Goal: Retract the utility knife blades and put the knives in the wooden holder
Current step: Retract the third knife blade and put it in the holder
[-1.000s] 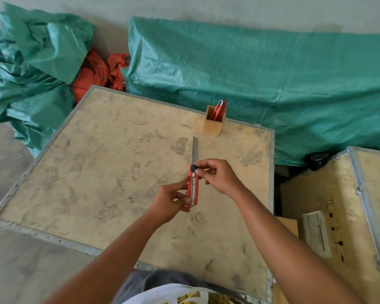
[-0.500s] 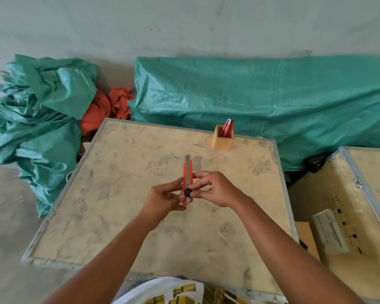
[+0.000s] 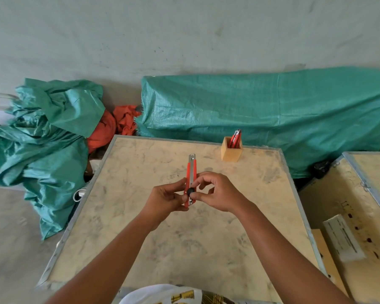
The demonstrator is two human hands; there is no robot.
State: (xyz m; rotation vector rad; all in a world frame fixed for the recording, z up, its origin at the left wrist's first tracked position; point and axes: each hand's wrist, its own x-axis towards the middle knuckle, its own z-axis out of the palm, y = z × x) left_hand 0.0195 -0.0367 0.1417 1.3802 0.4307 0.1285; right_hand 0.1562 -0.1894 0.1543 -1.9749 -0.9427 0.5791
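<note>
Left hand [image 3: 165, 199] pinches the lower body of one red utility knife [image 3: 190, 181] from its left side. Right hand [image 3: 215, 193] closes thumb and forefinger on the black slider knob [image 3: 190, 191] near the handle's lower end. Both hands are clamped on the same knife, held upright above the middle of the worktop [image 3: 140, 249]. Only the metal nose of the knife shows past the red casing at the top; whether any blade still protrudes cannot be told.

Beyond the hands and to their right, one wooden holder [image 3: 231, 152] stands near the far edge of the worktop, just inside the metal rim. Red knives [image 3: 236, 138] lean in it; at least two, exact count unclear. Bare surface lies between the hands and the holder, and on all other sides of the hands out to the rim.

Right of the hands, across a gap, one second crate [image 3: 349, 205] carries a white label [image 3: 343, 238]; print too blurred to read. Beyond the far edge: one long green tarp [image 3: 261, 110] and, far left, one crumpled green tarp [image 3: 48, 137] with orange cloth [image 3: 116, 126] between them. Yellow marks on the shirt [image 3: 162, 296] below are unreadable.
</note>
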